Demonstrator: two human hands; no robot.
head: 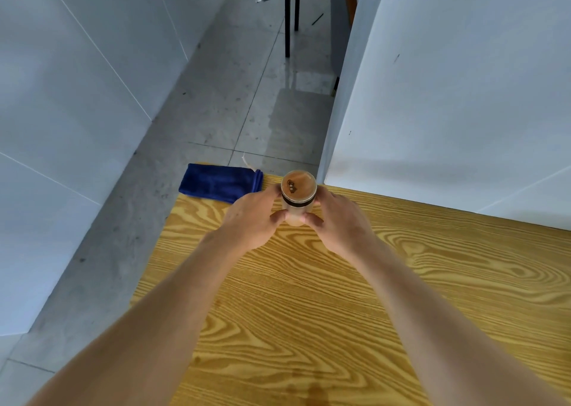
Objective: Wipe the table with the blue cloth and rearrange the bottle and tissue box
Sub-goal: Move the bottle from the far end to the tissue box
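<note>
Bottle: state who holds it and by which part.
Both hands hold the bottle by its sides below the lid: left hand on its left, right hand on its right.

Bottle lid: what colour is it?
Brown, wood-like, with a small dark mark; the lid tops the bottle in the head view.

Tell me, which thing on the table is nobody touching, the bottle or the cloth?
The blue cloth. It lies folded at the table's far left corner, apart from both hands, while the left hand and right hand clasp the upright bottle.
</note>
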